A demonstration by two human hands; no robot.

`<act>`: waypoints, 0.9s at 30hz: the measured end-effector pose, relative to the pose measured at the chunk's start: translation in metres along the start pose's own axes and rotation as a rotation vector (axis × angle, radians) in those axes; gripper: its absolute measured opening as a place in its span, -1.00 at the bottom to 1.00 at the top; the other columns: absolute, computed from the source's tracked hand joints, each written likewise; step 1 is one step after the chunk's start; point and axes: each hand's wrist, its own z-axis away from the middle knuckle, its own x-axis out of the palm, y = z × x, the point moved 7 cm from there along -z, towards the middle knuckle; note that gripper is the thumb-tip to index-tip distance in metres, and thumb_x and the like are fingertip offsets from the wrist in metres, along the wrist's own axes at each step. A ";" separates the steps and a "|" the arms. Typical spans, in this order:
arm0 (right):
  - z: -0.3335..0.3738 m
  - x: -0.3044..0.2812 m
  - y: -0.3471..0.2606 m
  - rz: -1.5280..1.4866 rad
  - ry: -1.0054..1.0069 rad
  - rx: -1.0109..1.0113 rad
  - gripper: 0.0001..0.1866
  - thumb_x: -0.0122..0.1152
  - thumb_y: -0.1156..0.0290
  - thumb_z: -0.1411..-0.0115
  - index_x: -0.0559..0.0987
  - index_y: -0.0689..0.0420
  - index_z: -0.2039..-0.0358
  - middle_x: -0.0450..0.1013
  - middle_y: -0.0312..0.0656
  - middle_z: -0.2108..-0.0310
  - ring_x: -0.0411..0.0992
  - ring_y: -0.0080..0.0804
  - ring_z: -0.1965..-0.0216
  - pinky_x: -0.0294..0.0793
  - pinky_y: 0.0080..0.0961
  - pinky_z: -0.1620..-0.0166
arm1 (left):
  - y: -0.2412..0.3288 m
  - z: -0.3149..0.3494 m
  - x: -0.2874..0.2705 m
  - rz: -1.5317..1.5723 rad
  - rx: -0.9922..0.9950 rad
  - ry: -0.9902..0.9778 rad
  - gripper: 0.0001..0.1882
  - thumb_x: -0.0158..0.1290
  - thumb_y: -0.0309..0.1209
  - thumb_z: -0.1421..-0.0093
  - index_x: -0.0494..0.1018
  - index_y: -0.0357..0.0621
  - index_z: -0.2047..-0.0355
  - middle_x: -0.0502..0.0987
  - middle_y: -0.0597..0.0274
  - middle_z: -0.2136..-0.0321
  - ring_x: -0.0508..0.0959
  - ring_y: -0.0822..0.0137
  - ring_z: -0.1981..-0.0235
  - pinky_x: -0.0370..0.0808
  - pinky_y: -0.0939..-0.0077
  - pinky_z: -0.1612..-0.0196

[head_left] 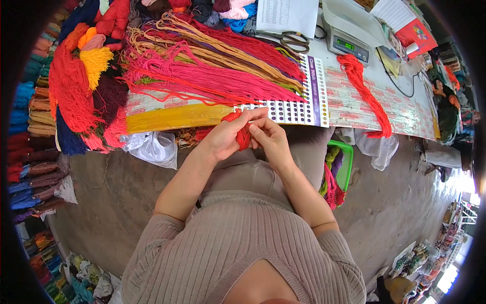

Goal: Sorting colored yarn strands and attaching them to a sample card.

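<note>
A bundle of red yarn (244, 138) is held just in front of the table's near edge. My left hand (223, 136) wraps round it, fingers pointing to the right. From the right, my right hand (273, 141) pinches at the same bundle with thumb and fingers closed; the exact strand between them is too small to make out. Just beyond my hands lies a white card with rows of holes and a purple strip (317, 93). Long pink yarn strands (217, 76) spread leftward from the card, with tan and dark red ones behind them.
Heaped red skeins (76, 86) hang over the table's left end. Scissors (293, 40) lie beside printed sheets (286, 15) at the back. A digital scale (349, 43) stands at the back right, near an orange-red skein (367, 96). Below sits a green basket (346, 164) with yarn.
</note>
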 end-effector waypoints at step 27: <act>0.007 0.006 -0.004 -0.064 0.049 0.090 -0.82 0.09 0.41 -0.20 0.45 0.24 0.25 0.44 -0.27 0.53 0.33 -0.68 0.65 0.28 -0.78 0.56 | 0.024 0.017 0.007 0.083 0.146 0.077 -0.43 -0.39 0.01 -0.31 0.26 -0.18 -0.06 0.38 0.17 0.05 0.40 0.31 0.06 0.50 0.31 0.17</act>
